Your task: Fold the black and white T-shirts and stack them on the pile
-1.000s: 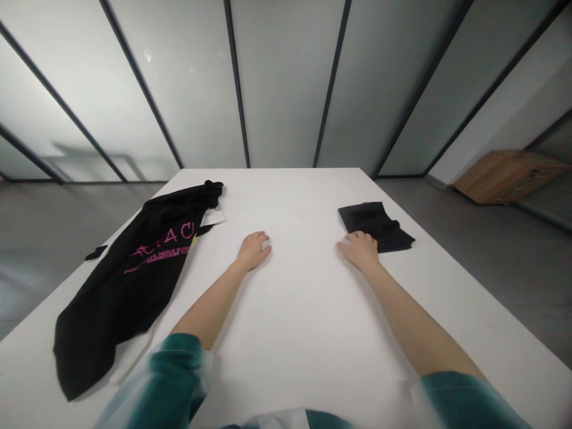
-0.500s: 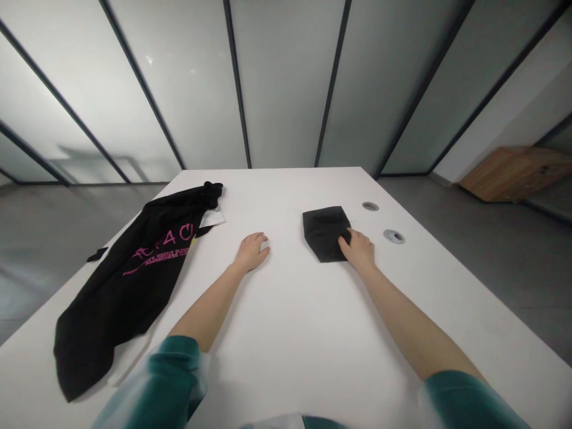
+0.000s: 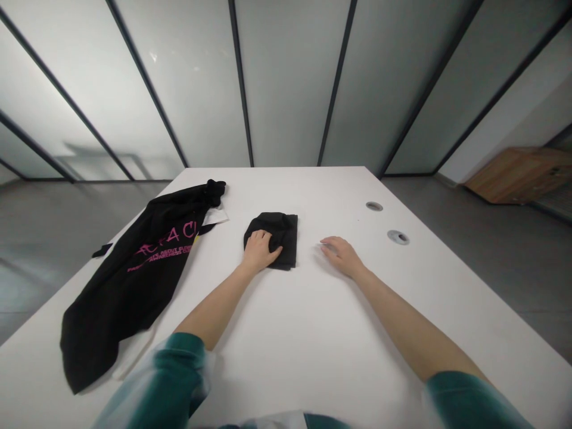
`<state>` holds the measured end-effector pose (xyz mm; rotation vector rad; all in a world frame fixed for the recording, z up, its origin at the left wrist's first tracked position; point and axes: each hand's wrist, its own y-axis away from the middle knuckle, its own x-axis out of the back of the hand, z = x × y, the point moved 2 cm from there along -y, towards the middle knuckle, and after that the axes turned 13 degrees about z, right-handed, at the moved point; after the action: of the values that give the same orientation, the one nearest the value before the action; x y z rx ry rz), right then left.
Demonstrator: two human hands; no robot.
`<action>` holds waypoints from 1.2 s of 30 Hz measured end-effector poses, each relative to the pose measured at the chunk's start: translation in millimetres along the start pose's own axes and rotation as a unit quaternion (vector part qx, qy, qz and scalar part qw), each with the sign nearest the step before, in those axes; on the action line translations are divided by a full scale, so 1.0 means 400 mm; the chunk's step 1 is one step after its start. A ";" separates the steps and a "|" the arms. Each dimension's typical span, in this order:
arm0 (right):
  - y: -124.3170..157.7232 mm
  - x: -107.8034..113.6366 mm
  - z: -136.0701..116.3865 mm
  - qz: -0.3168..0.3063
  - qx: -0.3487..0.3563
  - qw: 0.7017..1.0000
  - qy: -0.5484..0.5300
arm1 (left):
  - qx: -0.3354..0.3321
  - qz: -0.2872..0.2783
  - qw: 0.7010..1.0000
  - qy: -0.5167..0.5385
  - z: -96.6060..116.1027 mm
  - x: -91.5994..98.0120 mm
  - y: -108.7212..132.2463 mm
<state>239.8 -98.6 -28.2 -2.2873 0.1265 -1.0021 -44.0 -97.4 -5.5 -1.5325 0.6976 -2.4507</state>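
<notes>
A dark, folded black cloth (image 3: 286, 238) lies near the middle of the white table; its left side is rounded and bunched, its right edge straight. On its lower left part rests my left hand (image 3: 259, 251), thumb and fingers pressed into the fabric and gripping it. To the right of the cloth and apart from it, my right hand (image 3: 343, 256) hovers low over the table, fingers stretched toward the left with nothing in them. A black garment (image 3: 134, 286) with pink lettering is spread along the table's left side.
The white table (image 3: 295, 339) has two round grommets, a farther one (image 3: 374, 206) and a nearer one (image 3: 397, 237), on its right side. White material (image 3: 217, 214) shows beside the garment. Behind stand frosted glass panels (image 3: 286, 83); a wooden cabinet (image 3: 513, 176) is at far right.
The folded black cloth has shifted left, from under my right hand to under my left. My right hand has let go of it and moved slightly left.
</notes>
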 end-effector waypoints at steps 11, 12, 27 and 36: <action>0.012 -0.041 -0.071 -0.099 0.129 0.986 0.043 | 0.447 -0.022 0.654 0.610 -0.011 -0.043 -0.007; 0.013 -0.042 -0.071 -0.105 0.137 0.984 0.051 | 0.453 -0.013 0.641 0.620 -0.013 -0.045 -0.008; -0.008 0.030 0.062 0.130 -0.085 0.976 0.153 | 0.251 0.226 0.927 0.164 -0.122 0.039 -0.031; -0.029 0.036 0.096 0.238 -0.251 0.929 -0.134 | 0.300 0.379 0.862 0.153 -0.213 0.048 -0.043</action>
<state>274.8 -74.3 -32.0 -2.6258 0.8635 -0.4253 -126.3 -64.0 -12.9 -0.4903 0.3916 -1.9938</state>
